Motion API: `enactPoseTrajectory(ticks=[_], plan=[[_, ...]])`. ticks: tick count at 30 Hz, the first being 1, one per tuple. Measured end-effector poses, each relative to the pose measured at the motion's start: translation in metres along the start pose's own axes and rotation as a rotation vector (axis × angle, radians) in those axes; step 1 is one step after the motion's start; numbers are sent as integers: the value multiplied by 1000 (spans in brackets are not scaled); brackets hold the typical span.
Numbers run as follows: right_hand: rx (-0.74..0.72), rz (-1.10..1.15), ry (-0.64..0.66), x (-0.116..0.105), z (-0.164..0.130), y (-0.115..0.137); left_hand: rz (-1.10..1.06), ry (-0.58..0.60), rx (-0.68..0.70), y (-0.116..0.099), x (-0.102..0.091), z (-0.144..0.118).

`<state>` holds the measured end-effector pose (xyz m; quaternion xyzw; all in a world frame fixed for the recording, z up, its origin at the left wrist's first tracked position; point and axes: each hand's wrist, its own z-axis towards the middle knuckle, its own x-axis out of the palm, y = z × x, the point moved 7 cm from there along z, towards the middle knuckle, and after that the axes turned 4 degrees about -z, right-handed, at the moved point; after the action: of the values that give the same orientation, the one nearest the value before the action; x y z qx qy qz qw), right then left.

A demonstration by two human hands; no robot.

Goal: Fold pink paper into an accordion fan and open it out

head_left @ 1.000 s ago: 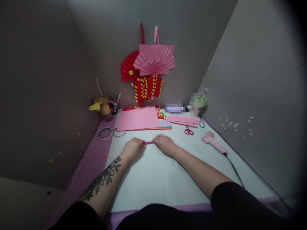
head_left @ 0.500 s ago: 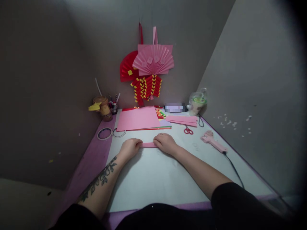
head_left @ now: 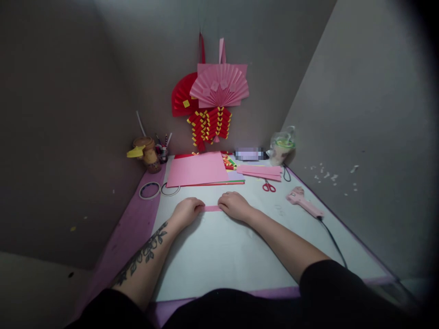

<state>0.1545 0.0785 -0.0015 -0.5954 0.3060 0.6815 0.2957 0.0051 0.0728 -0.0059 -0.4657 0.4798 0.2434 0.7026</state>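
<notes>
Two rolls of tape (head_left: pixel 150 190) lie far left. Left hand (head_left: pixel 187 212) and right hand (head_left: pixel 234 206) each pinch an end of the narrow pink paper strip (head_left: pixel 212 208), flat on the white table (head_left: pixel 219 256). Red-handled scissors (head_left: pixel 269 186) and pink glue gun (head_left: pixel 303 202) sit rightward.

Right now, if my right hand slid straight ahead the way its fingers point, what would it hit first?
Probably the large pink paper sheet on its stack; the right hand points forward-left over bare white tabletop. Depth is unclear.
</notes>
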Motion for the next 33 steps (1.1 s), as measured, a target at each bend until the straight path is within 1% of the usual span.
enactPoseTrajectory(ticks=[3,7,15,19,24,28,33], plan=[[-19,-30,24,2,0,1,-9,16,18,2,-1,1],[-30,-66,33,1,0,3,-15,37,5,9,-3,2],[-66,-191,28,-3,-4,10,83,117,-24,17,-15,-3],[-67,-191,61,-4,-10,2,112,147,-12,20,-21,-7],[-72,-176,91,-5,-22,-13,128,171,38,23,-24,-10],[-85,-163,64,-4,-26,-19,145,150,57,22,-25,-11],[-58,-161,1,1,-17,-27,148,39,5,29,-27,-5]])
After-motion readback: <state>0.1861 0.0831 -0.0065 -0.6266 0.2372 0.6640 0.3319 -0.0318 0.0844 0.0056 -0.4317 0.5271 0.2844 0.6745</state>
